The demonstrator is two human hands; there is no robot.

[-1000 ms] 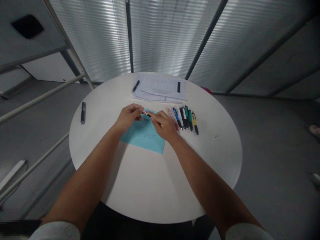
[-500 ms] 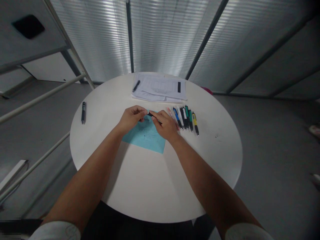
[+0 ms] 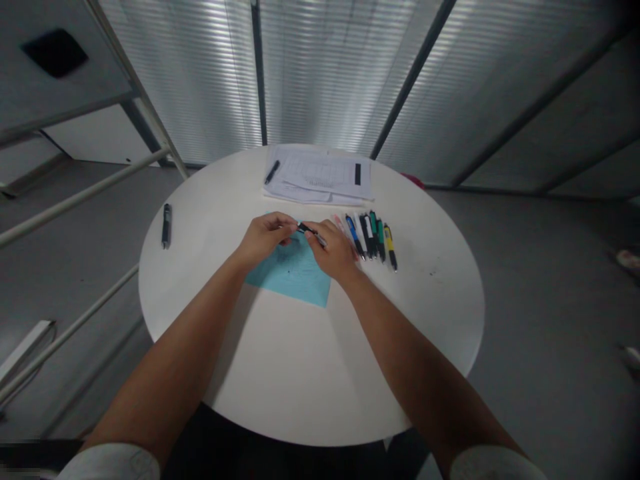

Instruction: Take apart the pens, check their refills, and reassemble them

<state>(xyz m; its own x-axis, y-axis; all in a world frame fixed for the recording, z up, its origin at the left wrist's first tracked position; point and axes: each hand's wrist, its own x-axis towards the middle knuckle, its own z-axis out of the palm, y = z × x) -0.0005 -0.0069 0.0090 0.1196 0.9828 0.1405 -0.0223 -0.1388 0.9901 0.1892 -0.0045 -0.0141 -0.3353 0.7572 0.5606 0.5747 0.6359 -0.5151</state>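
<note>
Above a light-blue sheet of paper (image 3: 293,279), both hands meet on one slim pen with black and pale parts (image 3: 309,232). At its left end, my left hand (image 3: 266,240) is closed, thumb and forefinger pinching the tip. My right hand (image 3: 335,252) grips the body with thumb and fingers. The pen slants down to the right, and its right end shows over the right palm. Just right of that hand lies a row of several pens, among them a blue pen (image 3: 355,237), a green pen (image 3: 381,240) and a yellow pen (image 3: 391,247).
Everything sits on a round white table (image 3: 295,373). A stack of printed papers (image 3: 320,177) lies at the far edge, with a dark pen (image 3: 273,172) on it. Another dark pen (image 3: 166,227) lies near the left edge. A metal rail (image 3: 90,193) runs along the left.
My left hand has shifted slightly right, closer to my right hand. The pen's white left tip no longer shows, and more of its right end is visible over my right hand.
</note>
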